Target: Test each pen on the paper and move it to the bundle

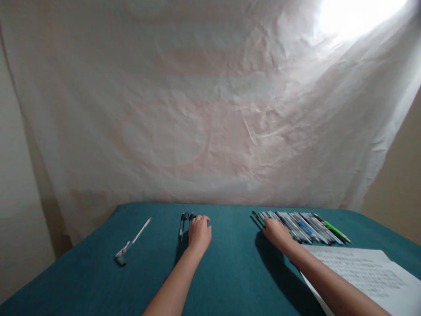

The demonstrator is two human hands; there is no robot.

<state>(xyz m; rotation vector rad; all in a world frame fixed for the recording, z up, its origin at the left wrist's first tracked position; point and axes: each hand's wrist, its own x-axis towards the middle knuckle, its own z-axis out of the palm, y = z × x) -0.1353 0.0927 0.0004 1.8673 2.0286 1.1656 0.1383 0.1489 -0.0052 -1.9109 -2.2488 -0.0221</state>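
Note:
My left hand (199,233) rests at the middle of the table with its fingers curled down over a black-capped pen (192,216), most of which the hand hides. Just left of it lies another clear pen with a black cap (182,226). Over at the left end of a long row of pens (304,226), my right hand (277,232) has its fingers closed on a dark pen (258,219); the fingertips are partly hidden. The row holds several clear and grey pens side by side, with a blue one (305,227) and a green one (337,230) among them.
A strip-like clear item with a dark end (128,248) lies at the left of the green-covered table (230,272). Sheets of written paper (362,272) lie at the right front, partly under my right forearm. A pale sheet (197,109) hangs behind the table.

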